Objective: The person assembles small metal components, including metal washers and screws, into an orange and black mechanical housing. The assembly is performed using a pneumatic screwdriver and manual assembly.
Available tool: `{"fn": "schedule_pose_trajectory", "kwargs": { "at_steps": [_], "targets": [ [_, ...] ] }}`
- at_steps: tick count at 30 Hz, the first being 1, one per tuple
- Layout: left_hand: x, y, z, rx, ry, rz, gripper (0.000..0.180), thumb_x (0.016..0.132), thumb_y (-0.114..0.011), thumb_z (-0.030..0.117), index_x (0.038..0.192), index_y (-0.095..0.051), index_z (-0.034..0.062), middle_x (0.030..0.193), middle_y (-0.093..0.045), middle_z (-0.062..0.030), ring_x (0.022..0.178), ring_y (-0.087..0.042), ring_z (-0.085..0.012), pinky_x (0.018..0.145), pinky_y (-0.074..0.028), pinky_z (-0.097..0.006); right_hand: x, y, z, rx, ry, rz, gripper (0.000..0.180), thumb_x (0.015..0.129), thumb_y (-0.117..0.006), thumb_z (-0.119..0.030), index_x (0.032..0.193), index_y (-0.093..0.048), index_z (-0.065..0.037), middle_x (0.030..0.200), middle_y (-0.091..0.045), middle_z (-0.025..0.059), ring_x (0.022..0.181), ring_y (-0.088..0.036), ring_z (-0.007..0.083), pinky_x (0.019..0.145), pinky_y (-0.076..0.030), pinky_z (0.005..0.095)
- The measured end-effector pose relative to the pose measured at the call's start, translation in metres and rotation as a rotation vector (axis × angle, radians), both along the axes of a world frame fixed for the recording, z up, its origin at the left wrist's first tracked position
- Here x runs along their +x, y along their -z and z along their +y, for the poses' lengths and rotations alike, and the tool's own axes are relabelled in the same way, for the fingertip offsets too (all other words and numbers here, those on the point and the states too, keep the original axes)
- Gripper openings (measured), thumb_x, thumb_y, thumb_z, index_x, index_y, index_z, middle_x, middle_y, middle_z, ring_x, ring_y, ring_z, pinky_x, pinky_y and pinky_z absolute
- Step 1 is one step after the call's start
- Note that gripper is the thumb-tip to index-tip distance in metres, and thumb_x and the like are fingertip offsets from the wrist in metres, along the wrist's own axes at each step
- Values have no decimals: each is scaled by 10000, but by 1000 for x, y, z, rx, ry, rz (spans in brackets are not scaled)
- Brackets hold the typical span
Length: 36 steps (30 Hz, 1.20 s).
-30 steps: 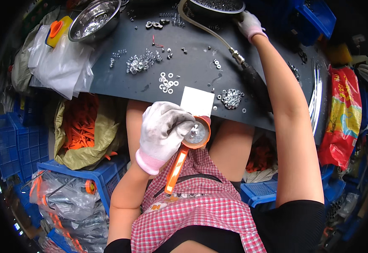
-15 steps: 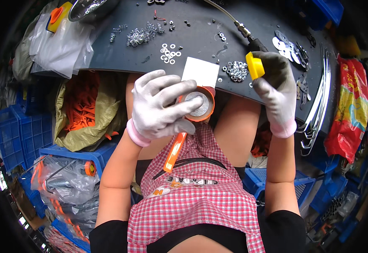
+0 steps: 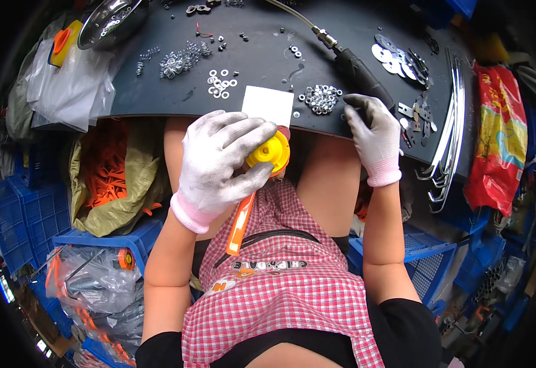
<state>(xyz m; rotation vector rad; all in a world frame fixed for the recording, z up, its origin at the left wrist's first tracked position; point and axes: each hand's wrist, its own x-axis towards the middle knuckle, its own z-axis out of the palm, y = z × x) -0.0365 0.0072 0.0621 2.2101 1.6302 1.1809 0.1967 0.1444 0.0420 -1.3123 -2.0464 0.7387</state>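
My left hand (image 3: 222, 159), in a white and grey glove, grips a round yellow cap (image 3: 274, 150) over the round end of an orange-handled part. The orange handle (image 3: 241, 224) slants down over my apron. My right hand (image 3: 373, 132), gloved too, is at the table's near edge, just right of a pile of small metal nuts (image 3: 322, 99). Its thumb and forefinger are apart, with nothing visible between them. Beyond it lies a black air screwdriver (image 3: 363, 73) on a hose. A white square block (image 3: 268, 105) sits at the table edge beyond the yellow cap.
On the dark table (image 3: 243, 49) are springs (image 3: 182, 59), washers (image 3: 220, 84), metal discs (image 3: 390, 58) and a metal bowl (image 3: 111, 24). Bent metal rods (image 3: 452, 129) lie at the right. A sack of orange parts (image 3: 105, 178) stands left of my legs, near blue crates (image 3: 25, 205).
The yellow cap has passed from my right hand onto the orange part, under my left fingers. My right hand, now without the cap, has moved toward the nuts. The view has shifted somewhat.
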Motion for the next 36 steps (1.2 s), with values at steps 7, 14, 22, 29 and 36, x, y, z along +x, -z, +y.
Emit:
{"fn": "schedule_pose_trajectory", "kwargs": {
  "at_steps": [7, 14, 22, 29, 36],
  "targets": [
    [10, -12, 0, -58, -78, 92, 487, 601, -687, 59, 1086, -658, 92, 1067, -653, -67, 1044, -583, -284, 945, -419, -414, -10, 21, -8, 251, 38, -163, 250, 739, -765, -238, 867, -654, -55, 915, -611, 103, 878, -612, 299, 754, -492, 394],
    [19, 9, 4, -30, -90, -121, 401, 649, -714, 116, 1043, -644, 94, 1092, -668, -92, 1118, -572, -310, 995, -390, -436, -9, 31, -6, 302, 69, -172, 182, 745, -750, -190, 854, -674, -65, 910, -628, 95, 866, -616, 281, 743, -497, 384],
    [25, 49, -2, -85, -83, -659, 454, 655, -715, 103, 1101, -649, 56, 1155, -665, -119, 1204, -538, -294, 1051, -347, -423, -10, 37, -14, 496, 112, -152, 132, 760, -735, -203, 810, -710, -84, 859, -653, 56, 774, -628, 256, 691, -502, 373],
    [19, 45, -1, -42, -126, -404, 491, 654, -751, 217, 1120, -645, 105, 1226, -614, -108, 1228, -504, -335, 1042, -359, -435, -18, 15, -17, 146, 267, -320, 189, 768, -733, -269, 757, -697, -85, 853, -639, 70, 754, -645, 262, 685, -499, 363],
    [23, 59, -2, -111, -78, -655, 572, 606, -837, 233, 1114, -605, 106, 1186, -626, -100, 1230, -497, -332, 1046, -361, -433, -20, 14, -16, 134, 184, -76, 144, 766, -722, -136, 826, -686, -10, 881, -634, 89, 733, -639, 195, 669, -498, 299]
  ]
}}
